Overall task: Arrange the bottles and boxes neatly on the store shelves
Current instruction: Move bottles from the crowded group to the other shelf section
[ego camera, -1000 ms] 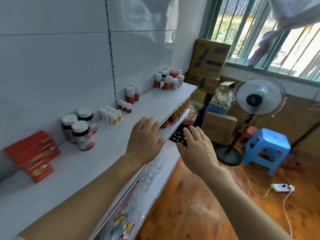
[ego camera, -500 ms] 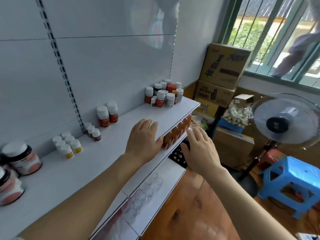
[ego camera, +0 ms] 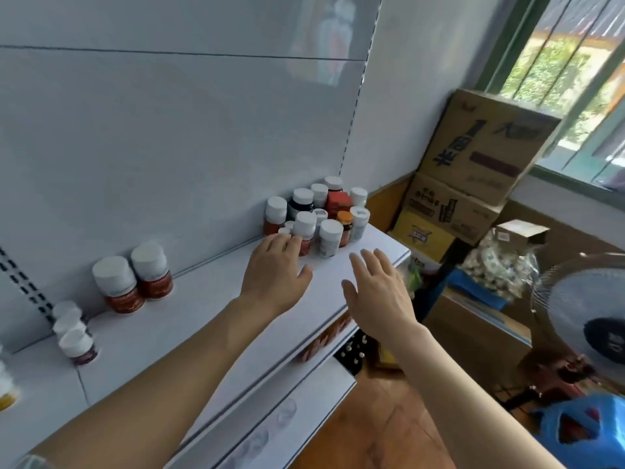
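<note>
Your white metal store shelf (ego camera: 203, 316) runs along the pale back panel from lower left to the far right end, and a lower shelf (ego camera: 304, 401) juts out beneath it. Past its end, brown cardboard cartons (ego camera: 487, 147) stand stacked under the window, with a pale electric fan (ego camera: 588, 313) and a blue plastic stool (ego camera: 575, 431) at the right edge.

Your left hand (ego camera: 275, 277) lies palm down over the top shelf with fingers straight and spread, holding nothing; its fingertips (ego camera: 280, 239) reach the front of the cluster of white-capped bottles (ego camera: 318, 218) at the shelf's far end. From this angle you cannot tell whether they touch the nearest bottle or stop just short. Your right hand (ego camera: 377, 296) hovers over the shelf's front edge, also flat, fingers extended, gripping nothing, just beside the left hand and near the same cluster.

That cluster stands upright and crowded, with a red box (ego camera: 336, 201) among the bottles and one orange-capped bottle (ego camera: 345, 225) near its right side. Further left, a pair of larger white-capped bottles with red labels (ego camera: 133, 277) stands against the back panel, touching each other. Left again, three small white-capped bottles (ego camera: 72, 330) sit in a short row.
</note>
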Demonstrator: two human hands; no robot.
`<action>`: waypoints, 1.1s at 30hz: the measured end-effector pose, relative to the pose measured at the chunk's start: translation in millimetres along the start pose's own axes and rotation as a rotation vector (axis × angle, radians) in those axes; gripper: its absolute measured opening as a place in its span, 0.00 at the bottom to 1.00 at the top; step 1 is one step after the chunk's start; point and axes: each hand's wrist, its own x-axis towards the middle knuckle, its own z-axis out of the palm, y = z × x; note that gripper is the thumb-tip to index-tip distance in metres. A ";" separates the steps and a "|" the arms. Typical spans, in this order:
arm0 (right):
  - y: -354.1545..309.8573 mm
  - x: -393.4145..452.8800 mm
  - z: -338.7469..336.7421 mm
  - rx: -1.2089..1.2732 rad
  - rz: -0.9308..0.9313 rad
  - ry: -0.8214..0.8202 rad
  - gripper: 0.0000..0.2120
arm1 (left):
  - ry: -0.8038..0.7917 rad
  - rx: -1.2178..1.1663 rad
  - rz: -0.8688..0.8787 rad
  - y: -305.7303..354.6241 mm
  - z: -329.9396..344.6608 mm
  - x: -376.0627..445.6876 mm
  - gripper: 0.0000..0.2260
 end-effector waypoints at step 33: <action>67.2 243.0 38.0 0.685 -0.914 0.179 0.15 | 0.096 -0.207 -0.606 10.4 17.3 94.4 0.12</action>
